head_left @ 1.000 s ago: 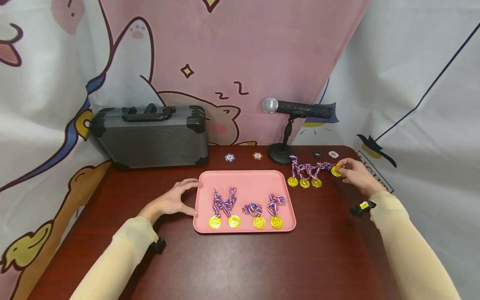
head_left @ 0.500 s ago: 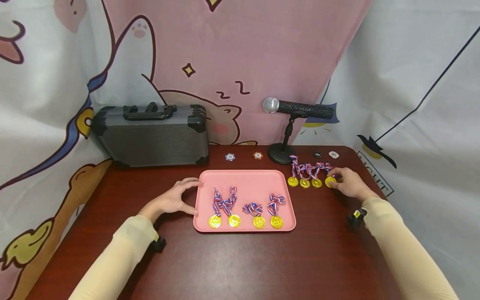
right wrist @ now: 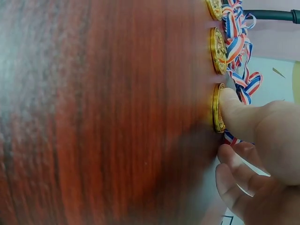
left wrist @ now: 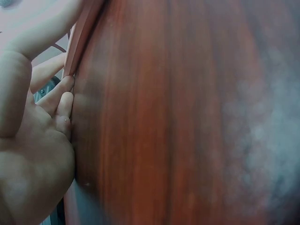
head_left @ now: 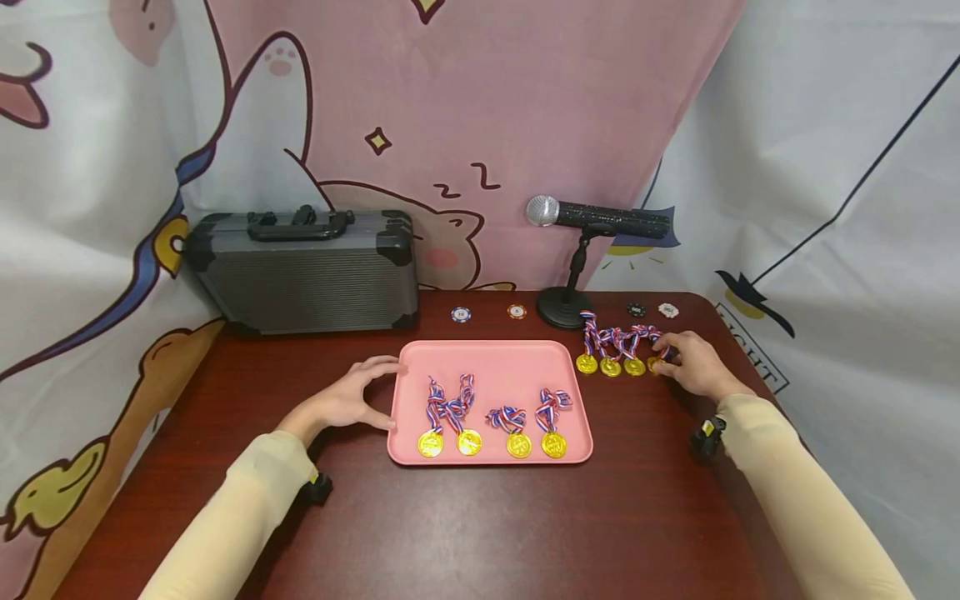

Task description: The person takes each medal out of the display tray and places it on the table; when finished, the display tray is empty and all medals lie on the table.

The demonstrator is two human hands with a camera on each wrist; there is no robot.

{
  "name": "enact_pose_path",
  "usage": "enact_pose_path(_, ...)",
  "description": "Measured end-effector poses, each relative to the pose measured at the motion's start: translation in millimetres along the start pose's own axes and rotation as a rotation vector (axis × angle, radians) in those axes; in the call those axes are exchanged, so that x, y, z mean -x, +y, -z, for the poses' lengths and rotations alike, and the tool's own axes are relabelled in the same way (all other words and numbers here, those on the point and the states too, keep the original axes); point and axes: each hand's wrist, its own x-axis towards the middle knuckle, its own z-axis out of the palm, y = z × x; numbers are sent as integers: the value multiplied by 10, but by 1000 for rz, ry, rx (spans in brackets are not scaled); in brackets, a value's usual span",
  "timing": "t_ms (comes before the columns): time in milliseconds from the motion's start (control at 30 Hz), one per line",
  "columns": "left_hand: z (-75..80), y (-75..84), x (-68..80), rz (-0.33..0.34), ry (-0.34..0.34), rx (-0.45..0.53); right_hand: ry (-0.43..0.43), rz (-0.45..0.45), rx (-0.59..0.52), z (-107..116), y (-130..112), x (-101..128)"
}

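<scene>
- End medal (head_left: 654,366) touched by right hand (head_left: 697,367) on table (head_left: 487,533), right of tray (head_left: 487,360); pinch can't be told.
- Tray edge touched by left hand (head_left: 345,400), fingers spread, nothing gripped.
- Four medals (head_left: 469,442) laid in tray.

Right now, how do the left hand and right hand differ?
The left hand is at the pink tray, the right hand at the rightmost gold medal. The left hand's thumb and fingers spread wide; the right hand's thumb rests on that medal. Both emerge from cream sleeves.
</scene>
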Motion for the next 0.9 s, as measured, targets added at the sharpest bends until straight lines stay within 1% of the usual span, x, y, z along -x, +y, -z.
enact_pose_path(167,-12,-5,-12,5,-5,3,2,-15,10,59,-34,40)
enact_pose_path(267,-14,-11,-9,3,-3,2,42,-21,-2,93,-99,71)
enact_pose_path(333,-13,-13,-6,-6,0,1,68,-7,-14,99,-167,89)
enact_pose_path(400,-8,-7,0,-15,2,-1,102,24,-24,86,-263,103)
enact_pose_path(500,5,10,8,-27,6,-1,106,71,-74,47,-465,111)
enact_pose_path(567,11,12,10,-29,8,0,82,102,-115,15,-627,116)
enact_pose_path(633,9,5,10,-24,6,-3,36,126,-159,-9,-808,136)
enact_pose_path(700,-2,-2,9,-13,3,2,-3,178,-184,-40,-988,174)
enact_pose_path(767,-5,-4,7,1,0,5,-43,252,-213,-67,-1172,221)
enact_pose_path(833,-7,0,9,12,-3,10,-82,347,-243,-110,-1338,265)
enact_pose_path(900,-4,2,12,17,-4,13,-135,427,-271,-155,-1490,303)
